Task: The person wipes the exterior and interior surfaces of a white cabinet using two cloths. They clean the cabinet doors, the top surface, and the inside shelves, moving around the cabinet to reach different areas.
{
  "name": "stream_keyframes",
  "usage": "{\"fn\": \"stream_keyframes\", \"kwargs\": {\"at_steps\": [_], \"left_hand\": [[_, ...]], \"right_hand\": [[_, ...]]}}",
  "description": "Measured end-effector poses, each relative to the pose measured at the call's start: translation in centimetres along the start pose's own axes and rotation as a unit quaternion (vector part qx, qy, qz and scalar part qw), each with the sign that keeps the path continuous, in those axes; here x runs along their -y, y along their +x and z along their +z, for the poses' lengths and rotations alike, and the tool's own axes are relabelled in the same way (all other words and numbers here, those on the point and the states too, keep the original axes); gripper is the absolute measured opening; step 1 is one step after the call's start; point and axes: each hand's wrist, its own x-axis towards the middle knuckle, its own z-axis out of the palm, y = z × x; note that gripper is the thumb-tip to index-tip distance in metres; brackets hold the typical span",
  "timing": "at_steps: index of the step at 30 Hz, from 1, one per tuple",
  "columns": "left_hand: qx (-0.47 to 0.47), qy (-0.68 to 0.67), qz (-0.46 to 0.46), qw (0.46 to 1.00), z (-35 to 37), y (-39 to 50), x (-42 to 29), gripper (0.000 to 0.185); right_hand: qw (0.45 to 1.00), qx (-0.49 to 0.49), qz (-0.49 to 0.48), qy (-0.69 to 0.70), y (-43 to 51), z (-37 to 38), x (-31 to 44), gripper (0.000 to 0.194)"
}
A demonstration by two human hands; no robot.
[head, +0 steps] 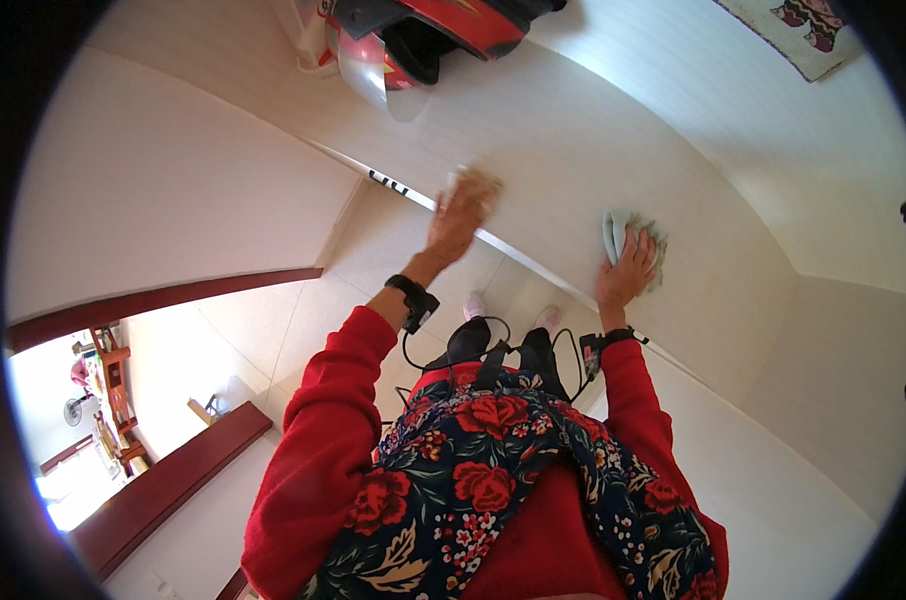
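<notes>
Near the front edge of a pale shelf or counter surface [543, 172], my left hand [462, 214] presses on a crumpled light cloth [487, 180]; hand and cloth are blurred. Farther right on the same surface, my right hand [627, 268] rests with bent fingers on a folded pale blue-grey cloth [616, 234], whose far side looks dirty or patterned. Both palms face down. Each wrist wears a black strap with a small cabled device.
A red and black helmet with a clear visor [404, 97] sits at the back left of the surface. A patterned sheet [809, 45] is on the wall at upper right. A white wall panel [190, 180] stands left, beside a doorway with a dark red frame [175, 300]. Tiled floor lies below.
</notes>
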Motion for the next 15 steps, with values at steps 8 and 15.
{"fn": "stream_keyframes", "kwargs": {"at_steps": [8,15], "left_hand": [[0.124,-0.086,0.310,0.939,-1.2,-0.5,-7.4,0.050],[0.156,-0.108,0.358,0.914,-1.6,-1.1,-10.1,0.056]], "right_hand": [[1.000,0.013,0.007,-0.004,-0.1,-0.1,0.1,0.071],[1.000,0.024,0.002,-0.017,0.0,0.0,-0.1,0.070]]}}
